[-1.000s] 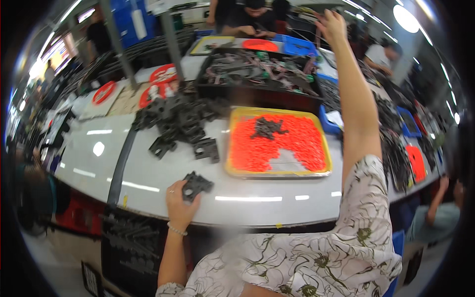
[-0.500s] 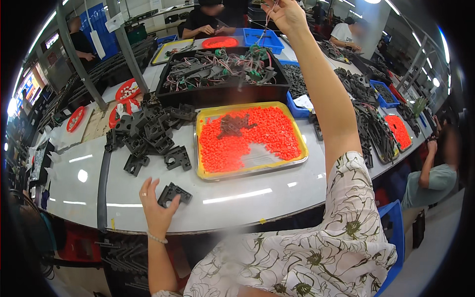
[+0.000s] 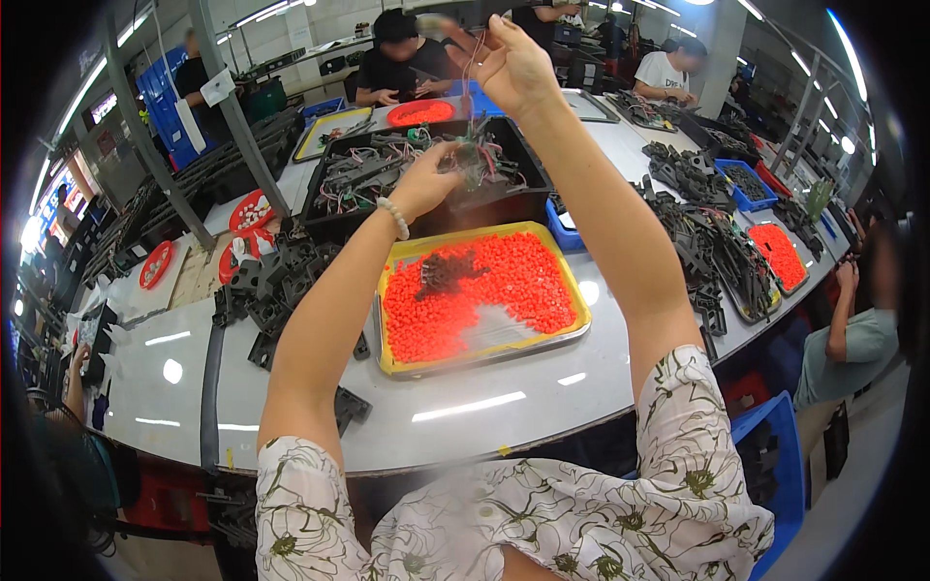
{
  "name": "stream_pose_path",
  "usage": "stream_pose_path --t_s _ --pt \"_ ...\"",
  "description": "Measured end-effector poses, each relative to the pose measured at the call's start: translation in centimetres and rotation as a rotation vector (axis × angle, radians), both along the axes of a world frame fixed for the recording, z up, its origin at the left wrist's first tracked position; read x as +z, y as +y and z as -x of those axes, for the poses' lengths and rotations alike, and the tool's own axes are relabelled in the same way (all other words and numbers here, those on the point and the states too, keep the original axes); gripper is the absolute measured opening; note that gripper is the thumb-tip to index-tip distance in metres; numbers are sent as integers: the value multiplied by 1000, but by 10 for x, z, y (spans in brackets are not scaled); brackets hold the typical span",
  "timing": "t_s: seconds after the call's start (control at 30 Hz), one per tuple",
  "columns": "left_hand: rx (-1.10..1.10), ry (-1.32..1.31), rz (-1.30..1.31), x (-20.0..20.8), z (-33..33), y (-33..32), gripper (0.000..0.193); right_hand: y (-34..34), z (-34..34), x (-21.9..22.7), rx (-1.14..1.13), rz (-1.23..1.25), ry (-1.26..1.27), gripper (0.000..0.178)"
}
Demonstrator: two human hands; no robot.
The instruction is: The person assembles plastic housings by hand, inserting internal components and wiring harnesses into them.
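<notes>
Holding thin wires (image 3: 468,82) high, the right hand (image 3: 518,73) was raised over the far side of the bench (image 3: 610,373), its outer fingers spread and blurred. Strands ran down to a blurred green part (image 3: 473,157) above the black bin (image 3: 509,208) of wired dark pieces. Left hand (image 3: 433,182) at that part, fingers curled toward it; could not tell whether they gripped. Nearer in, a yellow-rimmed tray (image 3: 499,327) carried red pellets (image 3: 528,281) with a dark clump (image 3: 446,273) on top. Dark brackets (image 3: 260,300) lay heaped left of the tray.
</notes>
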State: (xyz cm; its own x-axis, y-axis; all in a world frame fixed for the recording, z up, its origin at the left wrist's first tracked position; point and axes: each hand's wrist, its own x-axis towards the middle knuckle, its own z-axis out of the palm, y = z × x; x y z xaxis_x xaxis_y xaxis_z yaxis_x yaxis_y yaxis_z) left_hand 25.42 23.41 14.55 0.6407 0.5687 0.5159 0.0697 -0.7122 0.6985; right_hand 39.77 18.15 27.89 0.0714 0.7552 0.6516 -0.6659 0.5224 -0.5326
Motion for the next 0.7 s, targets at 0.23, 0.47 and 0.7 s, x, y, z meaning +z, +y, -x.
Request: stream_pose_path --t_s 0.23,0.47,0.7 --pt "15 -29 201 -24 -35 36 21 3 -21 -6 -132 83 154 7" --pt "70 52 153 27 -29 57 17 35 -77 -41 -491 135 -42 26" --pt "64 -144 226 36 -34 86 15 35 -126 -68 -636 237 203 23"
